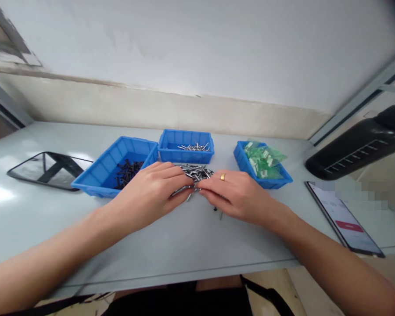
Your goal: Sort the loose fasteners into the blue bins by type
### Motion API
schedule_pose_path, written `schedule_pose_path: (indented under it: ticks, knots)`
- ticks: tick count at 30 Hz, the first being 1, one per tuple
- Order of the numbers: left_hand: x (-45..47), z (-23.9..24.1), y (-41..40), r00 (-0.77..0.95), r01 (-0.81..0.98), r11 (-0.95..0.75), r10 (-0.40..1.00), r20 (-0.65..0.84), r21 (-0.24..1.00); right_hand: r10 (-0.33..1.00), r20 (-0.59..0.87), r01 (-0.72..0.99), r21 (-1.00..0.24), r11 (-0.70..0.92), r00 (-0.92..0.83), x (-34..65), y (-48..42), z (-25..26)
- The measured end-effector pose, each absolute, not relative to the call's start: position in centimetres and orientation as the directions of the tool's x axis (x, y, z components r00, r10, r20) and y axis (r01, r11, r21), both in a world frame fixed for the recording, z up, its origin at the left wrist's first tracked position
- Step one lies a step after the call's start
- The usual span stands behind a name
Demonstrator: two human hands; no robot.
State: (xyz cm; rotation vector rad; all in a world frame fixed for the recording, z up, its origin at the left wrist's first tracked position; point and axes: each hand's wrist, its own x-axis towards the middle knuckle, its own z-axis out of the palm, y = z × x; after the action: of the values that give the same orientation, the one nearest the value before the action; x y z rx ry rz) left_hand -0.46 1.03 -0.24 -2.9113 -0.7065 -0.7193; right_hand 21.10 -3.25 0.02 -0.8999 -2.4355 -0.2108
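A pile of silver metal pins, possibly rivets [197,170], lies on the grey table between my hands. My left hand [158,186] is closed at the left side of the pile, with several pins between its thumb and fingers. From the right, my right hand [238,193], with a gold ring, reaches the pile's near edge. Its thumb and fingers are pinched together, and what is between the fingertips is too small to make out. The fingertips of both hands nearly meet. A dark screw [215,209] and a loose pin [220,215] lie under my right hand.
A blue bin [97,177] with dark screws stands left, partly behind my left hand. Another blue bin [186,155] at the back holds silver pins. Green packets [265,160] fill a right-hand bin [278,182]. A black bottle [358,145], phone [344,219] and black-framed stand [52,169] flank them.
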Motion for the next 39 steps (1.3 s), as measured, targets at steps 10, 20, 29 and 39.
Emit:
schedule_pose_path:
  ticks: [10,20,29,39]
  knots:
    - [-0.52,-0.14,1.07,0.788,0.449,-0.892,0.421,0.45,0.047,0.428,0.632,0.56,0.011,0.829,-0.646,21.06,-3.4,0.11]
    - [-0.45,-0.15,1.02,0.781,0.439,-0.897,0.406,0.475,0.046,0.497,0.608,0.607,-0.029,0.794,-0.619,21.31,-3.37,0.19]
    - [-0.58,-0.15,1.04,0.791,0.427,-0.903,0.396,0.468,0.041,0.495,0.568,0.61,0.017,0.792,-0.658,21.31,-3.31,-0.12]
    - [-0.64,-0.13,1.0,0.792,0.431,-0.901,0.398,0.462,0.036,0.501,0.545,0.607,0.019,0.794,-0.672,21.24,-3.35,0.07]
